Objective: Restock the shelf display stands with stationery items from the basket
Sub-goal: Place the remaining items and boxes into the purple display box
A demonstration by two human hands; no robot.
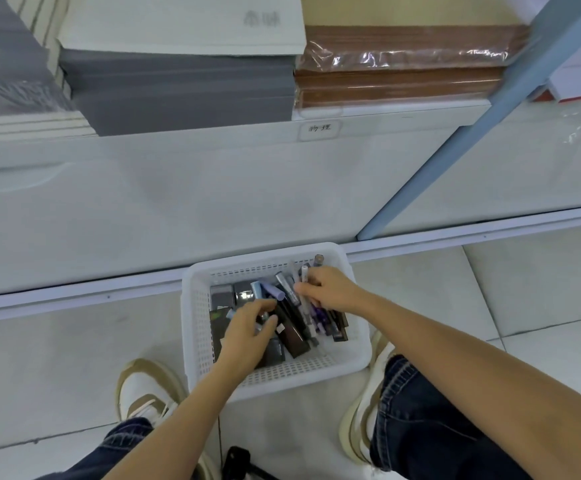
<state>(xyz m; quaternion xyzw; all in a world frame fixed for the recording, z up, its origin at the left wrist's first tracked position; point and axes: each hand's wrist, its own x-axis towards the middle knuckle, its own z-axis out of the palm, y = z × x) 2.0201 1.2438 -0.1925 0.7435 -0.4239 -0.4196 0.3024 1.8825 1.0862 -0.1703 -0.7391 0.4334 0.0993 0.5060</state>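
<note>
Two hands reach into the white perforated basket point(196, 327) on the floor point(57, 358): right hand point(330, 289) grips several pens point(304, 273); left hand point(247, 329) curls over dark boxes point(297, 337), hold unclear.

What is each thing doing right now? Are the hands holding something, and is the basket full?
Basket, on the floor, partly filled.
Pens, bunched in the right hand.
Right hand, grips the pens.
Left hand, in the basket, fingers curled among the boxes; hold unclear.
Boxes, lying loose in the basket.
Brown stack, on the shelf, wrapped in plastic.
</note>
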